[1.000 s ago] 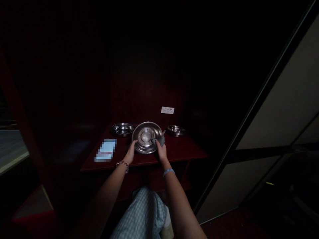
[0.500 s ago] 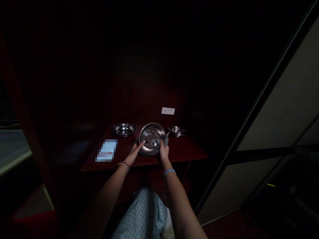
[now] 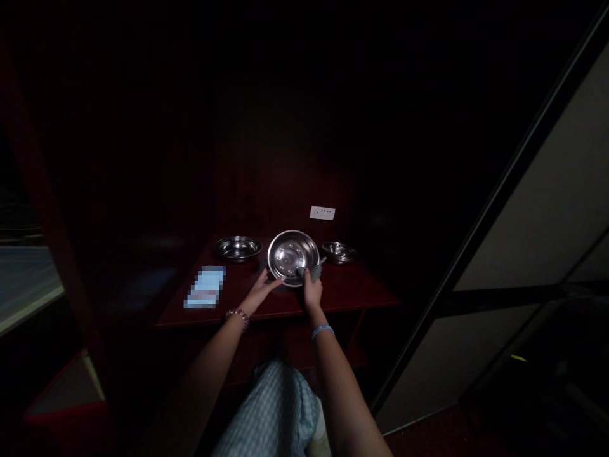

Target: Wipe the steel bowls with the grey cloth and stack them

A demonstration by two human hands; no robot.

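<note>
Dim, dark-wood room of a private, domestic sort; more likely a home or guest room than a workplace.

Shown by a polished red-brown table [image 3: 342, 293] set into a niche of the same wood, a white socket plate [image 3: 322, 212] on the back wall, a pale sliding panel [image 3: 547, 209] in a dark frame at the right, and household steelware on the tabletop: a steel plate [image 3: 292, 255] between two shallow steel bowls [image 3: 236, 248].

Round steel plate [image 3: 292, 256], tilted upright (shiny), grey cloth [image 3: 314, 272] at its rim
</note>
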